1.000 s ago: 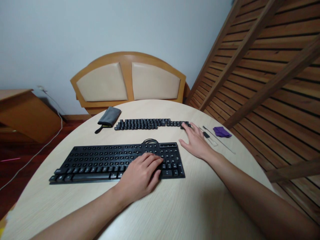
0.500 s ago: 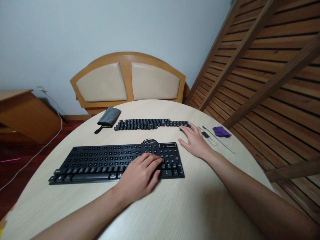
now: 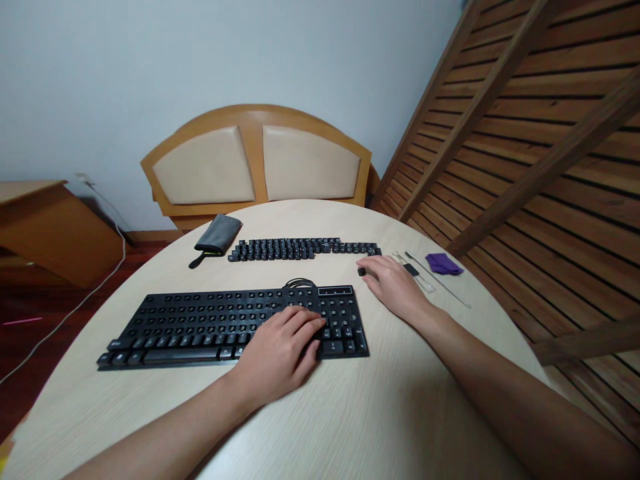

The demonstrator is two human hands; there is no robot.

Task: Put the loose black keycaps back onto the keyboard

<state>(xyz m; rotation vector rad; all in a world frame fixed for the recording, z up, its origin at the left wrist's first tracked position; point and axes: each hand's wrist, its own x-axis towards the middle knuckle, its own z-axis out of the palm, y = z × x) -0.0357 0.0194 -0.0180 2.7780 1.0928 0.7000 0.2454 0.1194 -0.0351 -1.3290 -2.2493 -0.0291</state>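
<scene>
A black keyboard (image 3: 195,313) lies on the table, its upper rows bare of caps and its lower keys and part of the number pad capped. Across its right part rests my left hand (image 3: 283,347), open, fingers stretched over the keys and hiding some of them. Beyond the keyboard, several loose black keycaps (image 3: 275,249) stand in rows. My right hand (image 3: 393,283) is just in front of the right end of those rows, with a single keycap (image 3: 361,271) pinched at its fingertips.
A grey pouch (image 3: 223,233) lies at the back left of the round table (image 3: 325,420). To the right are a wire keycap puller (image 3: 425,283), a thin rod (image 3: 445,283) and a folded purple cloth (image 3: 443,263). A coiled cable (image 3: 300,283) sits behind the keyboard.
My right hand has drawn back slightly from the loose rows, bringing one keycap toward me. My left hand stays where it was on the keyboard.
</scene>
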